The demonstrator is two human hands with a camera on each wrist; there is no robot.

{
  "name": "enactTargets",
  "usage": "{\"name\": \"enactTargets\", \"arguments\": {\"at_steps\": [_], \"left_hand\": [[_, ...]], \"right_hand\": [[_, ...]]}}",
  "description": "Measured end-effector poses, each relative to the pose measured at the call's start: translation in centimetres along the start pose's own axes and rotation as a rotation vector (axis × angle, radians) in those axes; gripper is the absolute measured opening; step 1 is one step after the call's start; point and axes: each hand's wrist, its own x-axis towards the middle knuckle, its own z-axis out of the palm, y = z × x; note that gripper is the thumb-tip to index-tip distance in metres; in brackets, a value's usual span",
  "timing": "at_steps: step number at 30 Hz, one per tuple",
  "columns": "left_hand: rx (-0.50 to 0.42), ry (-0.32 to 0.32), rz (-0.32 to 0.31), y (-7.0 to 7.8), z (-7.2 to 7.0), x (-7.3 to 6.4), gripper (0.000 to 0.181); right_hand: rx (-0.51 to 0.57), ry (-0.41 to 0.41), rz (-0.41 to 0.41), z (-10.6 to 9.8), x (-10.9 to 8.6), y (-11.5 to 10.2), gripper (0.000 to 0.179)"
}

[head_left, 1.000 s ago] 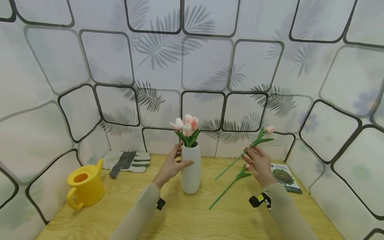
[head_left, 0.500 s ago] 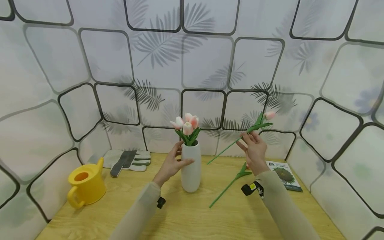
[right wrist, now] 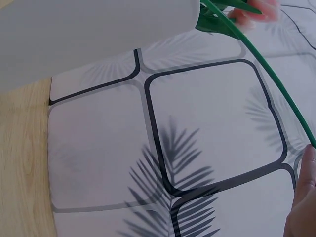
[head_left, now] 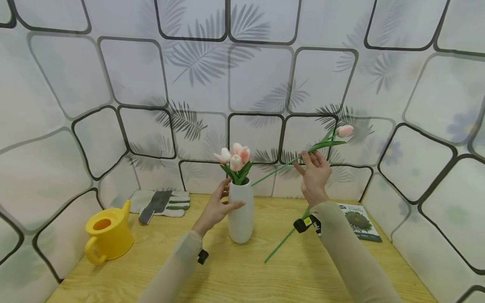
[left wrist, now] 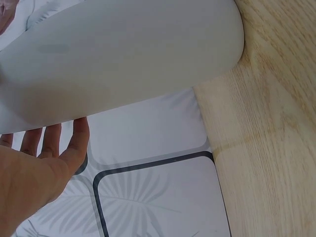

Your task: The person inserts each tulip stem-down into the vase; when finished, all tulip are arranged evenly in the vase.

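A white vase [head_left: 241,214] stands upright on the table, holding several pink-and-white tulips [head_left: 236,162]. My left hand [head_left: 217,209] grips it from the left side, thumb across the front and fingers behind. In the left wrist view the fingers [left wrist: 78,140] touch the vase wall. My right hand [head_left: 316,174] pinches the green stem of a single tulip [head_left: 280,168], its pink bloom up to the right. The lower stem end is close to the vase mouth, though contact is unclear. Another tulip [head_left: 282,243] lies on the table, its bloom hidden behind my right arm.
A yellow watering can [head_left: 110,235] stands at left, with grey-and-white gloves [head_left: 163,203] behind it. On the right lies a seed packet [head_left: 360,223] with a flower picture. Patterned fabric walls enclose the wooden table [head_left: 235,277] at the back and sides.
My right hand has risen and moved left with the tulip, bringing its stem end from above the table to the vase mouth. My left hand and the vase stay put.
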Motion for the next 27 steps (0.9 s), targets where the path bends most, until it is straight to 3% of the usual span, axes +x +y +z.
{"name": "enactTargets", "arguments": {"at_steps": [11, 17, 24, 27], "left_hand": [[0.008, 0.004, 0.002, 0.3, 0.2, -0.2, 0.090], [0.006, 0.007, -0.004, 0.1, 0.2, 0.0, 0.089], [-0.002, -0.030, -0.029, 3.8, -0.2, -1.7, 0.084], [-0.012, -0.035, -0.030, 3.9, -0.3, -1.7, 0.084]], "right_hand": [[-0.013, -0.056, -0.094, 2.4, 0.6, 0.5, 0.016], [-0.021, -0.099, -0.092, 3.0, 0.8, 0.7, 0.022], [-0.082, -0.194, -0.108, 4.0, 0.4, 1.1, 0.035], [-0.101, -0.234, -0.098, 4.6, 0.2, 1.3, 0.038]]}}
